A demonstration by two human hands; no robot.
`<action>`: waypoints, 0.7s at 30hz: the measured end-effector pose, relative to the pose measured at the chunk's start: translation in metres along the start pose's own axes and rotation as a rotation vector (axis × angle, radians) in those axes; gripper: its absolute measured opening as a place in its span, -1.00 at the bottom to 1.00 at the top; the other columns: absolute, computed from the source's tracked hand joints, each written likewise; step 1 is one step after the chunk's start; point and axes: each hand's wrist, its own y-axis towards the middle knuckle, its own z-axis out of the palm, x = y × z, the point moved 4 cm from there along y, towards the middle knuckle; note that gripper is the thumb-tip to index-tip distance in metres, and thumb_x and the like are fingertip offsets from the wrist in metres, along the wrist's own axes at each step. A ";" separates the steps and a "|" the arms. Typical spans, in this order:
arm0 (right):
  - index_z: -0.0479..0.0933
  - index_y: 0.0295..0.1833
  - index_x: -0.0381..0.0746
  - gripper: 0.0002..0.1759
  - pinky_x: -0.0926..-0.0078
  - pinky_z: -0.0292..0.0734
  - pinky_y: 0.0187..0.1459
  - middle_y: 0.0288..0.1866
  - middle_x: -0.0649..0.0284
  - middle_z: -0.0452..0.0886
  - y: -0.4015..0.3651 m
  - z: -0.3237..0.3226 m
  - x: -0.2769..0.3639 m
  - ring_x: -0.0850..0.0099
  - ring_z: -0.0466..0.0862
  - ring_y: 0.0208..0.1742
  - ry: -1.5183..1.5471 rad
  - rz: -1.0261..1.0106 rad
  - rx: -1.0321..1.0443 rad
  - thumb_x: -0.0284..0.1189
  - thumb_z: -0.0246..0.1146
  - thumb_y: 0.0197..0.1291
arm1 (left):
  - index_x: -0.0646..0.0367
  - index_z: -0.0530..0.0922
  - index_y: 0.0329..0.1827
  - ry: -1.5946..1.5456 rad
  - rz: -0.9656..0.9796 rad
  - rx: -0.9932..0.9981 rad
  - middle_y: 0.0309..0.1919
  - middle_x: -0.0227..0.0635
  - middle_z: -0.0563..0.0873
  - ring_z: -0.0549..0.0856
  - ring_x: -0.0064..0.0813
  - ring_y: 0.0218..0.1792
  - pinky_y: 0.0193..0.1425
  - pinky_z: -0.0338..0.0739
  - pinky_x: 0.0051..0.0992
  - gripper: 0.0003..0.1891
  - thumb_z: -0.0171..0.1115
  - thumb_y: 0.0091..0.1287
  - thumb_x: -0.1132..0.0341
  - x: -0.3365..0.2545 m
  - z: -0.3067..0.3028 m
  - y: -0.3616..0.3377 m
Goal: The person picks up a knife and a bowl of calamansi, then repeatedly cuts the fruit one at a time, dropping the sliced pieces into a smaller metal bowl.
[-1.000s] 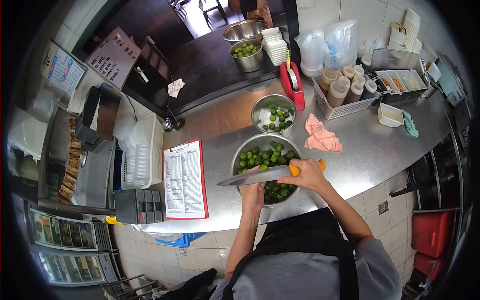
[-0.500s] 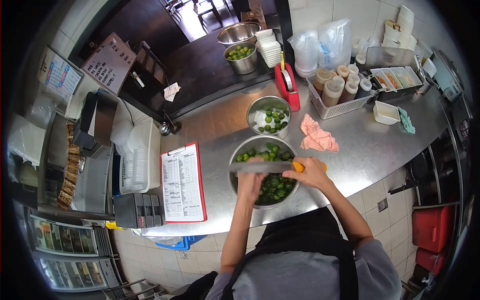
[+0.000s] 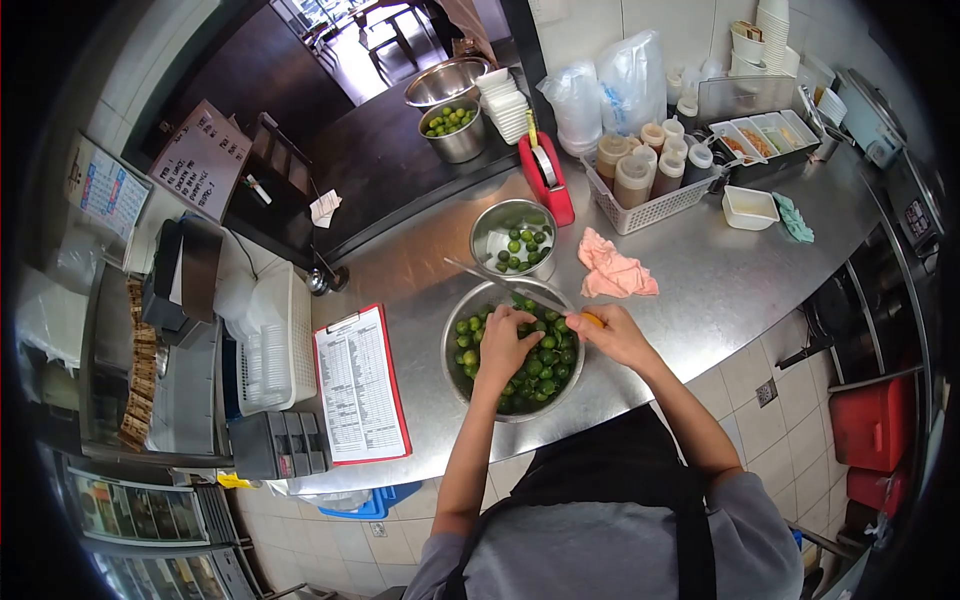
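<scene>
A large steel bowl (image 3: 449, 372) full of small green limes (image 3: 543, 372) stands at the counter's front edge. Over its limes is my left hand (image 3: 507, 347), fingers curled together; whatever they grip is hidden. My right hand (image 3: 614, 336) is closed round the yellow handle of a knife (image 3: 512, 285) at the bowl's right side. The blade points up and left, across the bowl's far part. Just behind stands a smaller steel bowl (image 3: 482, 232) with several limes and something white inside.
A pink cloth (image 3: 612, 268) lies to the right, below a red tape dispenser (image 3: 545, 178) and a basket (image 3: 650, 212) of squeeze bottles. On the left are a red clipboard (image 3: 362, 385) and a white basket (image 3: 300, 345). A steel pot (image 3: 458, 145) of limes stands on the dark ledge.
The knife has swung from level above my left hand to a slant beyond it, its tip farther away. My left hand has shifted slightly, and the whole view has turned a little.
</scene>
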 end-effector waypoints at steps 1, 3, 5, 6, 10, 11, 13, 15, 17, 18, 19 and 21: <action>0.54 -0.54 -0.33 -0.24 0.36 0.38 -0.43 -0.63 0.12 0.51 0.001 0.002 0.000 0.34 0.57 -0.51 -0.023 0.003 0.007 0.28 0.13 0.00 | 0.24 0.62 -0.19 -0.076 -0.012 -0.046 -0.34 -0.22 0.57 0.58 -0.30 -0.34 -0.23 0.48 -0.43 -0.72 0.38 -0.01 0.42 0.000 -0.004 -0.003; 0.54 -0.53 -0.34 -0.23 0.30 0.39 -0.40 -0.63 0.10 0.51 0.001 0.006 -0.001 0.27 0.57 -0.51 -0.023 0.002 0.000 0.28 0.13 -0.01 | 0.23 0.62 -0.21 -0.225 -0.024 -0.134 -0.34 -0.22 0.57 0.60 -0.34 -0.36 -0.25 0.48 -0.44 -0.74 0.37 0.00 0.42 -0.004 -0.016 -0.007; 0.54 -0.53 -0.34 -0.23 0.26 0.40 -0.38 -0.62 0.07 0.52 0.001 0.007 -0.001 0.20 0.58 -0.50 -0.033 0.009 -0.015 0.29 0.14 -0.03 | 0.24 0.59 -0.09 -0.640 -0.229 -0.058 -0.23 -0.27 0.63 0.67 -0.40 -0.29 -0.24 0.54 -0.52 -0.73 0.29 0.12 0.46 -0.001 -0.024 -0.019; 0.54 -0.53 -0.34 -0.23 0.25 0.41 -0.38 -0.62 0.05 0.52 0.000 0.008 0.000 0.17 0.58 -0.50 -0.044 0.015 -0.020 0.29 0.15 -0.04 | 0.25 0.57 -0.05 -0.915 -0.340 -0.039 -0.19 -0.28 0.63 0.67 -0.41 -0.26 -0.22 0.55 -0.54 -0.72 0.26 0.15 0.48 -0.001 -0.025 -0.027; 0.52 -0.54 -0.33 -0.24 0.20 0.43 -0.40 -0.64 0.00 0.52 -0.004 0.021 0.010 0.06 0.59 -0.50 -0.235 -0.071 -0.033 0.29 0.21 -0.12 | 0.37 0.46 0.09 -1.433 -0.503 -0.048 -0.09 -0.21 0.63 0.66 -0.42 -0.11 -0.06 0.60 -0.56 -0.67 0.15 0.25 0.51 0.006 -0.019 -0.052; 0.54 -0.51 -0.32 -0.27 0.21 0.42 -0.41 -0.63 0.02 0.53 -0.006 0.026 0.012 0.06 0.58 -0.51 -0.268 -0.103 -0.022 0.27 0.24 -0.14 | 0.36 0.46 0.08 -1.499 -0.514 -0.067 -0.09 -0.21 0.63 0.66 -0.43 -0.11 -0.05 0.60 -0.55 -0.68 0.15 0.25 0.51 0.006 -0.017 -0.054; 0.56 -0.46 -0.28 -0.32 0.22 0.42 -0.43 -0.63 0.06 0.54 -0.009 0.035 0.017 0.07 0.57 -0.52 -0.334 -0.169 0.003 0.23 0.30 -0.18 | 0.36 0.46 0.08 -1.600 -0.541 -0.127 -0.07 -0.20 0.61 0.64 -0.42 -0.08 0.02 0.59 -0.52 -0.69 0.13 0.26 0.52 0.003 -0.018 -0.058; 0.54 -0.47 -0.28 -0.30 0.20 0.42 -0.45 -0.64 0.07 0.53 -0.009 0.040 0.020 0.08 0.58 -0.54 -0.358 -0.219 -0.032 0.23 0.33 -0.24 | 0.37 0.45 0.09 -1.620 -0.510 -0.187 -0.06 -0.19 0.61 0.64 -0.43 -0.09 0.04 0.59 -0.51 -0.68 0.12 0.26 0.52 0.002 -0.018 -0.062; 0.54 -0.47 -0.29 -0.30 0.21 0.42 -0.45 -0.65 0.07 0.52 -0.007 0.043 0.020 0.08 0.57 -0.55 -0.375 -0.259 -0.068 0.23 0.33 -0.25 | 0.38 0.42 0.11 -1.637 -0.509 -0.205 -0.05 -0.17 0.60 0.64 -0.43 -0.08 0.02 0.60 -0.51 -0.66 0.12 0.26 0.52 0.003 -0.016 -0.065; 0.54 -0.47 -0.29 -0.30 0.21 0.42 -0.46 -0.65 0.07 0.52 -0.006 0.044 0.020 0.08 0.57 -0.55 -0.375 -0.258 -0.060 0.23 0.33 -0.25 | 0.39 0.41 0.11 -1.640 -0.514 -0.211 -0.06 -0.16 0.60 0.64 -0.43 -0.08 0.01 0.61 -0.52 -0.66 0.11 0.27 0.52 0.004 -0.015 -0.067; 0.54 -0.47 -0.29 -0.30 0.21 0.42 -0.46 -0.66 0.07 0.52 -0.006 0.045 0.021 0.08 0.57 -0.56 -0.374 -0.257 -0.052 0.23 0.34 -0.25 | 0.39 0.40 0.12 -1.641 -0.519 -0.217 -0.07 -0.16 0.60 0.64 -0.44 -0.08 0.00 0.61 -0.53 -0.65 0.11 0.27 0.51 0.005 -0.014 -0.068; 0.54 -0.47 -0.29 -0.31 0.22 0.42 -0.47 -0.66 0.08 0.51 -0.005 0.047 0.022 0.08 0.56 -0.57 -0.376 -0.268 -0.047 0.22 0.34 -0.25 | 0.40 0.40 0.12 -1.627 -0.542 -0.233 -0.07 -0.15 0.60 0.64 -0.43 -0.08 -0.01 0.62 -0.53 -0.65 0.11 0.27 0.52 0.002 -0.017 -0.070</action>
